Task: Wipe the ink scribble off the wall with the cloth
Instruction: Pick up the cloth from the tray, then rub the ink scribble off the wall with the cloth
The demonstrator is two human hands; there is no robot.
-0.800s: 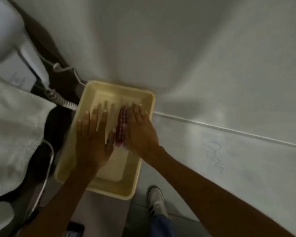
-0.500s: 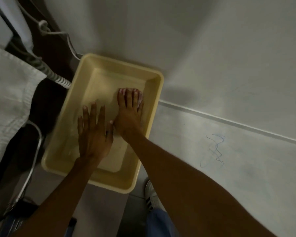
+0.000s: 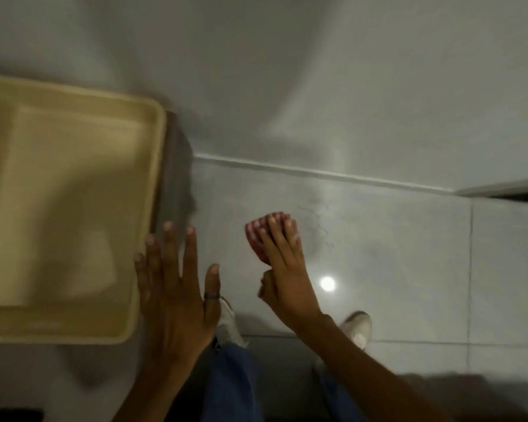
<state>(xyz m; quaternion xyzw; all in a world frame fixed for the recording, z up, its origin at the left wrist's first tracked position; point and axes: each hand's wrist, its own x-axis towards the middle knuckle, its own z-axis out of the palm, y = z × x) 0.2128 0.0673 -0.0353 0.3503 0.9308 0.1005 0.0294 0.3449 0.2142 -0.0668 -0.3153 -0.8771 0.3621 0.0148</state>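
A red-and-white checked cloth (image 3: pixel 256 236) is pressed under the flat fingers of my right hand (image 3: pixel 284 263) against the grey tiled wall (image 3: pixel 409 254). A thin, faint ink scribble (image 3: pixel 319 225) shows on the tile just right of the cloth, a small gap away from my fingertips. My left hand (image 3: pixel 177 284) hovers open with fingers spread, holding nothing, beside the right edge of a cream plastic basin (image 3: pixel 73 208).
The basin stands at the left with pale liquid in it. A white ledge line (image 3: pixel 317 173) runs across the wall above the scribble. My white shoes (image 3: pixel 358 327) and blue trousers (image 3: pixel 232 382) show below. A dark opening (image 3: pixel 518 193) sits at the far right.
My right hand has lifted the cloth out of the basin and moved right onto the wall beside the scribble. My left hand left the basin too. The view swung right.
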